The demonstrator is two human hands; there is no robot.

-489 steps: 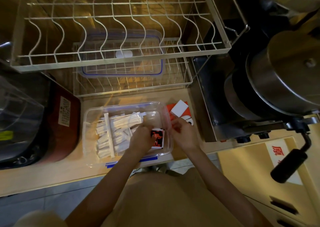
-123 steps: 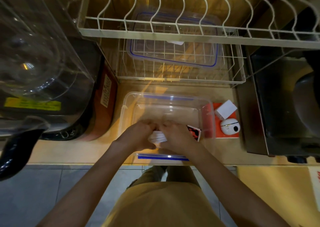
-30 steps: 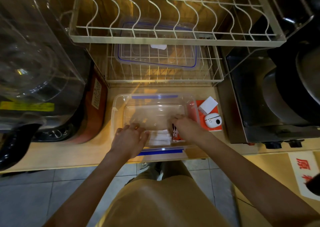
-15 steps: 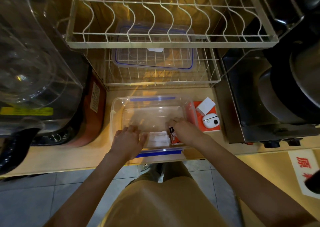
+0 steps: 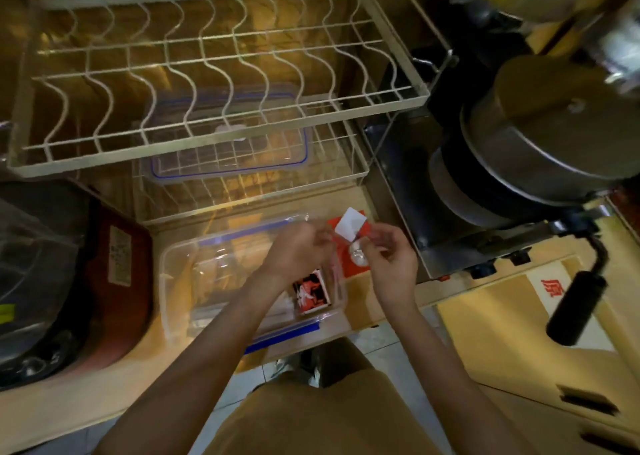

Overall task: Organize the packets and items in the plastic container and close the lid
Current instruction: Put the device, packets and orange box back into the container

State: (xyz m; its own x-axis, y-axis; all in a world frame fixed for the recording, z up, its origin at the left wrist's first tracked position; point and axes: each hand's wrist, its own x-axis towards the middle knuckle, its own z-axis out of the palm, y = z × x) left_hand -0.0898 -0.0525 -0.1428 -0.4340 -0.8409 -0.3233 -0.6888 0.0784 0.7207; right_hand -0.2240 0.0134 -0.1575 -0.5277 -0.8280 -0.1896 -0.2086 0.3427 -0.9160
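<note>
Open plastic container [image 5: 180,281] on the counter, lid [image 5: 228,149] in the rack.
Inside lies a red-black packet [image 5: 311,293]. Left hand [image 5: 298,250] and right hand [image 5: 391,260] hover, fingers curled; grip unclear. Writing unreadable.

A wooden counter [image 5: 79,395] carries a clear plastic container [image 5: 180,281] near its front edge, a red card [image 5: 349,267] just right of it, a wire rack [image 5: 242,194] behind it, a dark red appliance [image 5: 117,274] to its left and a steel stove [image 5: 450,246] to its right.
</note>
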